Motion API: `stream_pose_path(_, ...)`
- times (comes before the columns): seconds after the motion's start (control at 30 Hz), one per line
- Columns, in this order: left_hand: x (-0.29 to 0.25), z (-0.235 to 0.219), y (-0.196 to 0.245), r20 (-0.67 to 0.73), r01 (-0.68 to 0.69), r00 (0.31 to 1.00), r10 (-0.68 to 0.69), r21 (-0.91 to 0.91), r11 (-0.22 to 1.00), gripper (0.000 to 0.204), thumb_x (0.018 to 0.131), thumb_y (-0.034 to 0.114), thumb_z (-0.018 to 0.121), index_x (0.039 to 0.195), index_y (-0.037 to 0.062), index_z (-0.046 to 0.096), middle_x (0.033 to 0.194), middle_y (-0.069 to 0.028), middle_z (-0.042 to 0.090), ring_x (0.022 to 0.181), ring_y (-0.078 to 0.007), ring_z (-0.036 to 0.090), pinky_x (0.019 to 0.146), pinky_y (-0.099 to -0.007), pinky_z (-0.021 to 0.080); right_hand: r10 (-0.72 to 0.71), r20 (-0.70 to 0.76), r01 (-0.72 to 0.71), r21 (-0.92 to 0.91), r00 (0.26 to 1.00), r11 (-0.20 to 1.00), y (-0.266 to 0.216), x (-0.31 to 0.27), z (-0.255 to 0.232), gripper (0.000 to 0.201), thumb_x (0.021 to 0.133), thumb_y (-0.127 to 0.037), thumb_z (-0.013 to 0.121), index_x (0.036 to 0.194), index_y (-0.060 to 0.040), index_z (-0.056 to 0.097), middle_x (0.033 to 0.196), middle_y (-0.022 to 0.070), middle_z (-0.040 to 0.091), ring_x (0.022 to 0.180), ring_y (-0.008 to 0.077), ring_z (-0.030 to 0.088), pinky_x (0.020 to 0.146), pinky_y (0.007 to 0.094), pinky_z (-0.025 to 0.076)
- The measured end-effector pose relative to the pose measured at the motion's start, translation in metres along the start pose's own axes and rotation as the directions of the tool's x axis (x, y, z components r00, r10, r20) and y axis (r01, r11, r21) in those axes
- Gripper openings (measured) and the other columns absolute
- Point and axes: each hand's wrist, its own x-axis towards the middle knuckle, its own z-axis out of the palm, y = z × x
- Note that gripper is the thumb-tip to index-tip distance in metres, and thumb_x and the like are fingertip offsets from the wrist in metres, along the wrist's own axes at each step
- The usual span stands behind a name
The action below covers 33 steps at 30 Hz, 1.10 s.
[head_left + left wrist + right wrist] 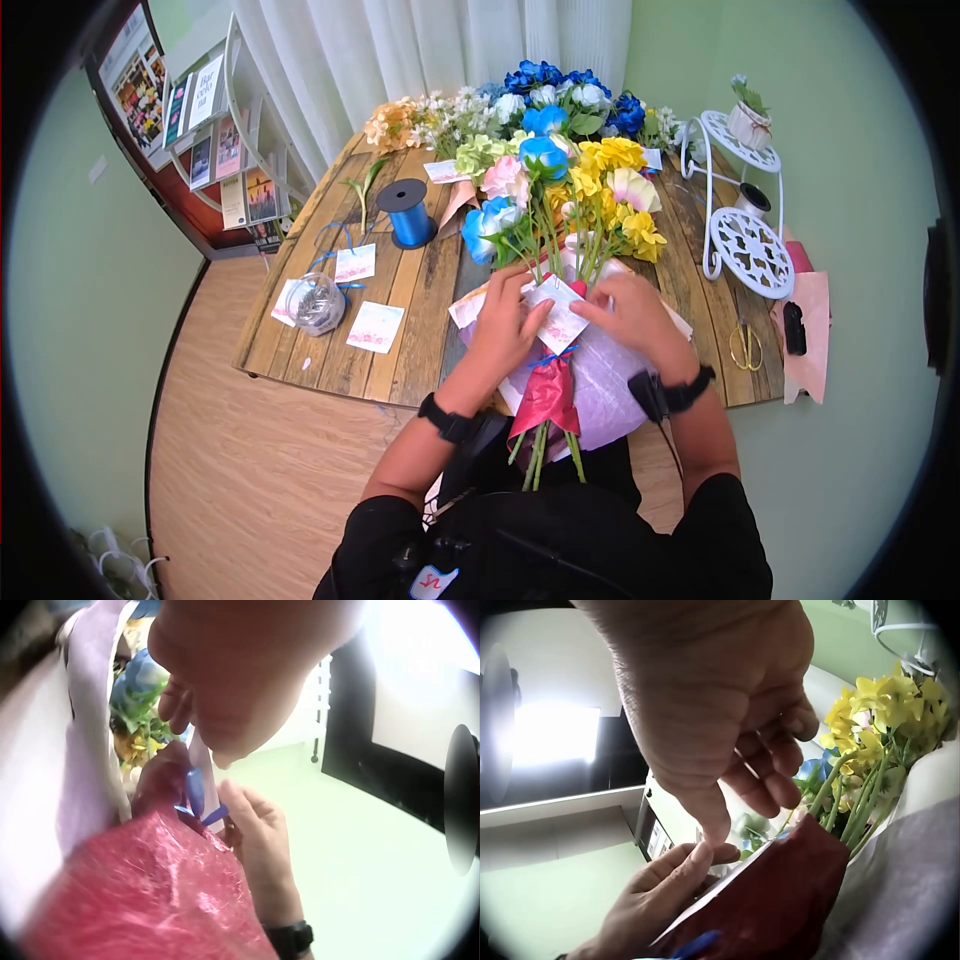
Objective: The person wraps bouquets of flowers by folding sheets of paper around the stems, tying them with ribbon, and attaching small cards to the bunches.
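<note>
A small white card (558,312) with a pink print lies over the bouquet's stems, above a blue ribbon (560,355) tied around red wrapping (548,395). My left hand (505,325) pinches the card's left side between thumb and fingers. On its right side my right hand (635,315) holds the card by the edge, thumb in front. The right wrist view shows the left hand (656,896) at the card's edge beside the red wrapping (772,892). In the left wrist view the right hand (259,832) is close to the ribbon (195,791). Lilac paper (610,385) lies under the bouquet.
On the wooden table (405,350) are a blue ribbon spool (407,213), a clear cup (316,304), loose cards (376,327) and gold scissors (745,346). More flowers (545,90) lie at the back. A white metal stand (750,252) is at the right.
</note>
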Motion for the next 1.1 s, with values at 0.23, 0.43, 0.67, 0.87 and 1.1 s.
stream_pose_path(0.23, -0.068, -0.034, 0.016, 0.330, 0.558, 0.815, -0.477, -0.223, 0.799, 0.051, 0.082, 0.018, 0.065, 0.120, -0.0038, 0.039, 0.106, -0.0156, 0.051, 0.084, -0.0167, 0.055, 0.070, -0.0292, 0.048, 0.297, 0.150, -0.296, -0.031, 0.943, 0.955, -0.037, -0.068, 0.036, 0.054, 0.076, -0.052, 0.060, 0.080, 0.0023, 0.060, 0.077, 0.0182, 0.062, 0.071, 0.0322, 0.061, 0.064, 0.0397, 0.047)
stream_pose_path(0.43, -0.077, -0.037, 0.032, 0.496, 0.566, 0.770, -0.402, -0.239, 0.789, 0.061, 0.082, 0.018, 0.066, 0.128, -0.0026, 0.033, 0.113, -0.0146, 0.050, 0.088, -0.0163, 0.056, 0.073, -0.0278, 0.048, 0.493, 0.182, -0.481, -0.106, 0.851, 0.870, -0.052, -0.056, 0.054, 0.062, 0.067, -0.053, 0.067, 0.090, 0.0037, 0.057, 0.085, 0.0204, 0.062, 0.081, 0.0344, 0.061, 0.070, 0.0412, 0.048)
stream_pose_path(0.67, -0.085, -0.024, 0.041, 0.549, 0.576, 0.774, -0.315, -0.404, 0.711, 0.078, 0.079, 0.016, 0.069, 0.136, 0.0005, 0.017, 0.119, -0.0160, 0.046, 0.098, -0.0202, 0.052, 0.079, -0.0313, 0.048, 0.533, 0.243, -0.425, 0.870, 0.810, 0.249, -0.032, -0.065, 0.074, 0.037, 0.072, -0.004, 0.061, 0.104, 0.0036, 0.046, 0.091, 0.0125, 0.057, 0.079, 0.0207, 0.061, 0.067, 0.0307, 0.051)
stream_pose_path(0.87, -0.081, -0.036, 0.047, 0.454, 0.501, 0.838, -0.303, -0.421, 0.756, 0.073, 0.080, 0.022, 0.068, 0.134, 0.0007, 0.024, 0.118, -0.0144, 0.047, 0.097, -0.0206, 0.052, 0.077, -0.0307, 0.046, 0.538, 0.137, -0.315, 0.915, 0.832, 0.253, -0.045, -0.066, 0.075, 0.035, 0.077, 0.002, 0.059, 0.109, 0.0007, 0.044, 0.094, 0.0061, 0.054, 0.080, 0.0126, 0.056, 0.070, 0.0259, 0.048)
stream_pose_path(1.1, -0.092, -0.063, 0.022, 0.189, 0.116, 0.976, -0.107, -0.038, 0.993, 0.050, 0.079, 0.025, 0.066, 0.119, 0.0010, 0.048, 0.112, -0.0155, 0.053, 0.102, -0.0301, 0.052, 0.086, -0.0360, 0.042, 0.495, -0.119, -0.140, 0.880, 0.861, 0.454, -0.061, -0.055, 0.062, 0.028, 0.079, 0.002, 0.058, 0.105, -0.0014, 0.048, 0.088, 0.0005, 0.054, 0.073, 0.0058, 0.051, 0.066, 0.0188, 0.042)
